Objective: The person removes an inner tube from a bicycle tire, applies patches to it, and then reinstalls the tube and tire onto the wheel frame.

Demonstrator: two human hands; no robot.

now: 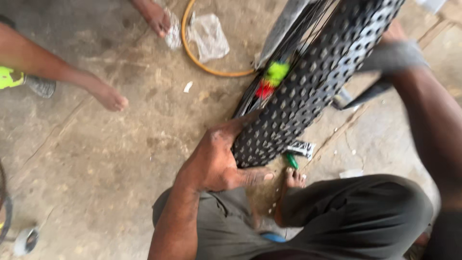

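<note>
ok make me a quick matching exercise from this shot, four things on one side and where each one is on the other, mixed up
Things:
1. left hand
2. orange hoop
3. green and red spoke beads
4. small green object

Places:
A. on the concrete floor at the top of the view, beside a clear plastic bag
B. on the floor just under the tyre's lower end
C. gripping the lower end of the knobby black tyre
D. among the wheel's spokes, inside the tyre

Pairs: 1-C, 2-A, 3-D, 4-B
</note>
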